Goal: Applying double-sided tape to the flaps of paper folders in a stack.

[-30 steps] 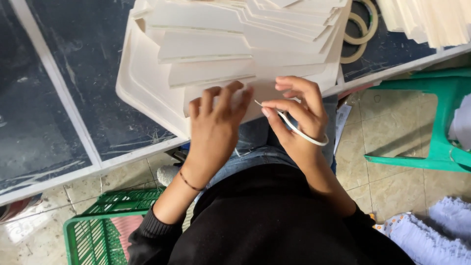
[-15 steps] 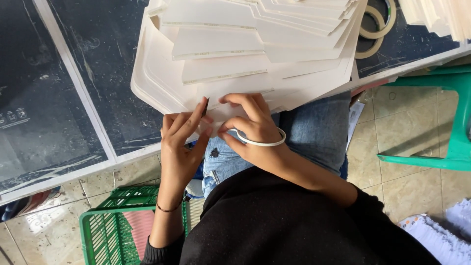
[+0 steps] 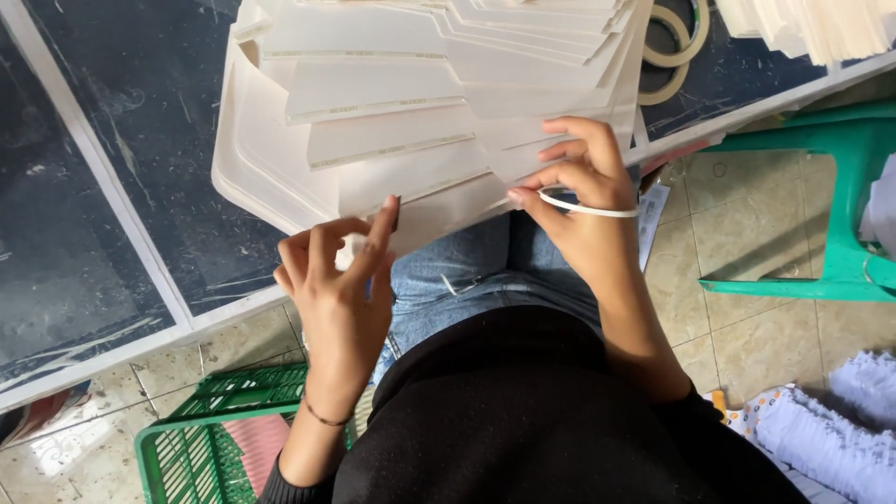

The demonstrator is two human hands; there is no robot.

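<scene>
Head view looking straight down: a fanned stack of cream card sheets [image 3: 420, 103] sits on a pale tray [image 3: 245, 159] that hangs over the edge of the dark counter [image 3: 112, 168] above the person's jeans. Right hand [image 3: 581, 191] is up at the near edge of the stack, thumb and forefinger pinched shut on a thin white strip [image 3: 590, 208] that curves out across the knuckles — the other fingers curl on top of the sheets. Left hand [image 3: 338, 280] is just below the tray's front rim, fingers half spread and raised, forefinger tip touching the bottom sheet; can't tell if it's actually gripping anything. Two rolls of tape [image 3: 674, 47] lie on the counter behind the stack, a green crate [image 3: 219, 439] is on the tiled floor lower left, and a green plastic stool [image 3: 831, 196] stands at the right.
</scene>
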